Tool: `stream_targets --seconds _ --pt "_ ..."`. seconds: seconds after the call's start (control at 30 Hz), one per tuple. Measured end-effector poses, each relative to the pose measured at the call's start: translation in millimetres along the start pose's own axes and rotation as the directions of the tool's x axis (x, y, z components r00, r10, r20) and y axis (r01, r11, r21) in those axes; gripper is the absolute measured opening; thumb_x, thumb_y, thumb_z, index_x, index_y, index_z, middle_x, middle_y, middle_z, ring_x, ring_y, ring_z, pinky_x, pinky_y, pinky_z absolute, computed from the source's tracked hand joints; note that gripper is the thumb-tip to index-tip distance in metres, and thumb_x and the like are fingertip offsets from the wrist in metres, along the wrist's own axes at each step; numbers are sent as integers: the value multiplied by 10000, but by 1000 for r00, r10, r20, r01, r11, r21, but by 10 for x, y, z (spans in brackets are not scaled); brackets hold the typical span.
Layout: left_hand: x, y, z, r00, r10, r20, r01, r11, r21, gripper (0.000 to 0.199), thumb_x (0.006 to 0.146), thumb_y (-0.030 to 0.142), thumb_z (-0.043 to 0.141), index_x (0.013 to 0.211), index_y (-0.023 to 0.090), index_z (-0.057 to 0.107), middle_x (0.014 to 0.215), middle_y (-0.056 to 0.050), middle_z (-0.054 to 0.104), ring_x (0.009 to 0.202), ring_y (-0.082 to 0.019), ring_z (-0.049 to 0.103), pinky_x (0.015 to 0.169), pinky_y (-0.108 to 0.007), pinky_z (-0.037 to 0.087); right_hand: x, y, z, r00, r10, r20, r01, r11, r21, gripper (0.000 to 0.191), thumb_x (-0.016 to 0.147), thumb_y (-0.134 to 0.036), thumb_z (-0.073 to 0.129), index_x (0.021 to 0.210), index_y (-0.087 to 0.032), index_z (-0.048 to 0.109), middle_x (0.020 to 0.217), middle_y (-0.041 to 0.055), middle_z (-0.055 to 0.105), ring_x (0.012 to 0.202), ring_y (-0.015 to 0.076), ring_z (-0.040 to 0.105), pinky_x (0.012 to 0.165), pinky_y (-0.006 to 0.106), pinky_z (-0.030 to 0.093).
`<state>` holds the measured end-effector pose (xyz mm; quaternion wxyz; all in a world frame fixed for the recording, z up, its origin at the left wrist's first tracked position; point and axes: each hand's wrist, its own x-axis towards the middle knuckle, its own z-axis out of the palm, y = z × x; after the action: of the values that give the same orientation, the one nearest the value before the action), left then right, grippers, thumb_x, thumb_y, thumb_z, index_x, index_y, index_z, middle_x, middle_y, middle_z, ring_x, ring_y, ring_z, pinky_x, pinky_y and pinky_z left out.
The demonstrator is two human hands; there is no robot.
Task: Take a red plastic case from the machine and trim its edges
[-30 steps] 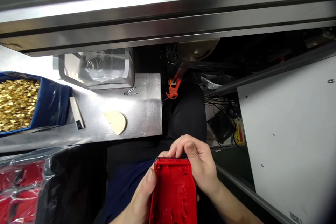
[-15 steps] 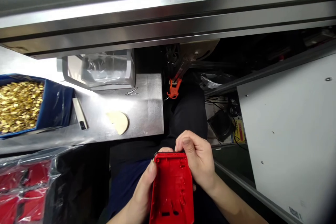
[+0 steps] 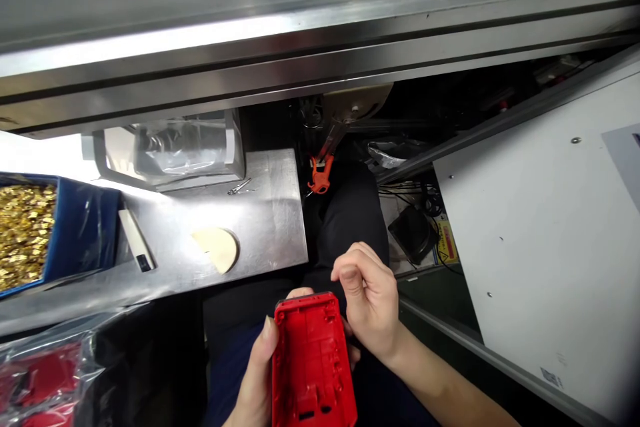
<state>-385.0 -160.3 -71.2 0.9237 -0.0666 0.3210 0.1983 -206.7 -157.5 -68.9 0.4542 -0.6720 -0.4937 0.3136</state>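
My left hand (image 3: 260, 370) is wrapped around a red plastic housing (image 3: 313, 353), thumb on its near left side and fingertips showing at the far and right edges. The hollow inside of the housing faces up, showing moulded ribs, small posts and two openings at the lower end. Just off its upper right corner is my right hand (image 3: 370, 297), apart from the housing, with the fingers curled in and the thumb bent against them. Whatever those fingers may hold is hidden.
Left on the metal bench (image 3: 273, 213) are a blue bin (image 3: 83, 227) of small brass-coloured parts, a white-handled tool (image 3: 135, 240), a cream disc piece (image 3: 219, 248) and a grey bin (image 3: 235, 147). Bagged red parts (image 3: 50, 373) lie lower left. An orange air gun (image 3: 321, 177) hangs ahead.
My right hand has come away from the housing's upper edge. The housing, in my left hand, has shifted left in view. The camera view has turned slightly.
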Motion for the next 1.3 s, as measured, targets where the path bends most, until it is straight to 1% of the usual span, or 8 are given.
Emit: stream_targets --seconds 0.2,0.3,0.4,0.53,0.73,0.87,1.2,1.3 --pt "10 80 -59 991 -88 104 82 995 60 804 886 772 504 1183 62 738 1080 -230 788 1026 -352 753 955 -409 567 79 -34 -27 935 -41 353 -30 980 194 407 1065 -483 427 1078 -253 763 993 53 799 877 192 744 814 312 552" --pt "-2 182 -123 994 -45 104 52 996 -67 752 937 729 453 1192 84 744 1151 -199 775 1001 -325 752 950 -442 581 70 66 -69 970 -147 191 129 986 102 369 1059 -429 480 957 -228 771 774 21 776 703 165 719 731 291 538" --pt "-41 282 -241 996 75 48 -68 987 -145 662 954 690 461 1267 164 713 1208 -161 759 1039 -343 741 1014 -519 544 106 210 -40 1000 -8 -7 8 999 -35 334 1055 -331 496 832 -219 718 517 -58 549 482 109 551 576 248 457" --pt "-108 339 -411 989 146 24 -142 982 -124 632 961 681 450 1409 261 601 1281 -171 729 1142 -381 710 1095 -593 453 424 332 282 973 159 170 -129 976 -176 204 1032 -329 540 967 -229 706 738 -25 643 616 123 593 586 245 459" --pt "-238 343 -561 987 136 84 -133 990 -42 843 882 765 507 1545 251 428 1467 -218 598 1353 -442 557 1176 -609 337 1249 546 1128 897 -160 413 360 805 -471 278 1030 -245 518 1275 -237 648 1190 71 681 1087 243 608 964 360 504" --pt "-352 361 -654 980 153 127 -163 984 72 904 819 567 768 1574 276 364 1535 -205 533 1420 -458 475 1180 -633 313 1501 715 1416 809 -210 548 553 585 -593 409 1029 -266 515 1434 -248 562 1140 99 671 1049 287 571 937 422 498" --pt "-330 217 -732 976 206 74 -213 970 114 816 728 476 880 1412 163 564 1509 -224 559 1391 -430 517 1148 -556 403 1357 805 1236 734 -316 601 653 572 -496 221 1006 -269 562 1198 -206 651 1170 89 695 1082 275 615 957 412 472" --pt "-270 91 -724 976 204 75 -211 971 115 845 707 469 901 1419 171 555 1512 -220 558 1388 -427 522 1144 -557 407 1213 836 1066 801 -352 485 579 660 -478 255 1025 -306 526 1230 -192 626 1143 87 696 1014 233 651 896 353 512"
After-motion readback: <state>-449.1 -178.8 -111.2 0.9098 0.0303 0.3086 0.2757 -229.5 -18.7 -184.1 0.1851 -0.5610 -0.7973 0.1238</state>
